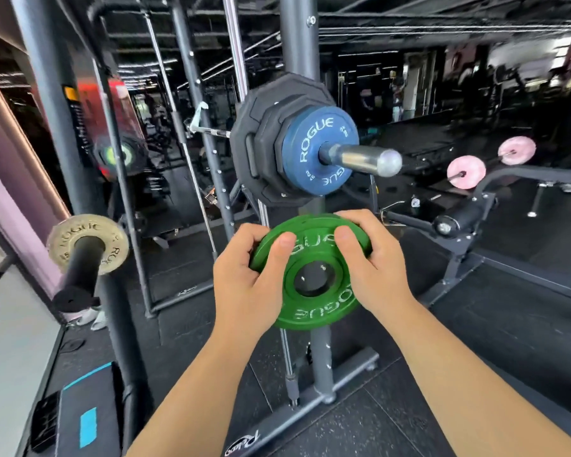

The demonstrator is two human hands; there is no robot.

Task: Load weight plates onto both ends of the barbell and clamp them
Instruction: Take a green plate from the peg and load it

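Observation:
I hold a small green plate [314, 311] marked ROGUE in both hands, below the barbell's end. My left hand [244, 278] grips its left edge with the thumb on its face. Its right edge is gripped by my right hand [366, 265]. The chrome barbell sleeve [360, 158] points toward me and to the right, its tip bare. On the sleeve sit two black plates [261, 146] and, in front of them, a blue ROGUE plate [314, 140]. No clamp shows on the sleeve.
A black storage peg with a gold ROGUE plate [63, 239] sticks out at the left from a grey rack upright [47, 94]. The rack's base [310, 404] lies on the black rubber floor below my hands. A bench [455, 222] and two pink plates [465, 171] are at the right.

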